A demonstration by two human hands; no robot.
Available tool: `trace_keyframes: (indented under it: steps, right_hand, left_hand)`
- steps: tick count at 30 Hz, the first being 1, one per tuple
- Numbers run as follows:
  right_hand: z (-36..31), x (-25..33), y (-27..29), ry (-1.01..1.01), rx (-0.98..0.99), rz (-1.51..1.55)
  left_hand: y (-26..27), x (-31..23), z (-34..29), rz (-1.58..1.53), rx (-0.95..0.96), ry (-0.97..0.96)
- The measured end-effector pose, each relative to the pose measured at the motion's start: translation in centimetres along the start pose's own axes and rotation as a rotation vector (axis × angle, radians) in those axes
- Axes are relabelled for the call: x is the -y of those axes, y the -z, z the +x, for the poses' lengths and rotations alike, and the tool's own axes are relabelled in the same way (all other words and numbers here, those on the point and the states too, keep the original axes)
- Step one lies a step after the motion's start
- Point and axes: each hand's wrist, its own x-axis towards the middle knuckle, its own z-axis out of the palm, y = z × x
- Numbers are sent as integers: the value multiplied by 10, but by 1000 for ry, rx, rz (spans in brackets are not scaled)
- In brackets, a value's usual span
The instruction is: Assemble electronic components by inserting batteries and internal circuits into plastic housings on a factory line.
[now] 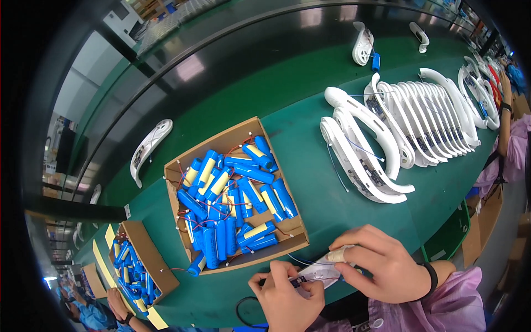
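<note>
Worn on the head, a fisheye camera is looking down and forward across the desk (301, 146). It is viewing the hands (381, 265) closely near the lower edge, while its wide lens is reaching past the desk and bending straight edges toward the rim.

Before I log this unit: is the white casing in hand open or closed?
Open: the white casing, held by the left hand and the right hand, shows a dark circuit board and a thin wire uncovered.
</note>
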Motion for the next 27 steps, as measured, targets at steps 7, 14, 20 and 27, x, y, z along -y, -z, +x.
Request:
trace_keyframes:
  steps: [7,14,20,27]
  right_hand:
    - [14,-21,-37,-14,184,-68]
    - [11,-17,-40,30,186,99]
    - [-11,-16,-27,-62,143,211]
    - [-26,-14,-32,101,128,-12]
  left_hand:
    - [-10,-2,-5,-1,-63,-97]
    - [-15,9,-16,21,-98,-184]
    - [16,8,-11,-203,7,-135]
    - [28,18,-7,-257,142,-220]
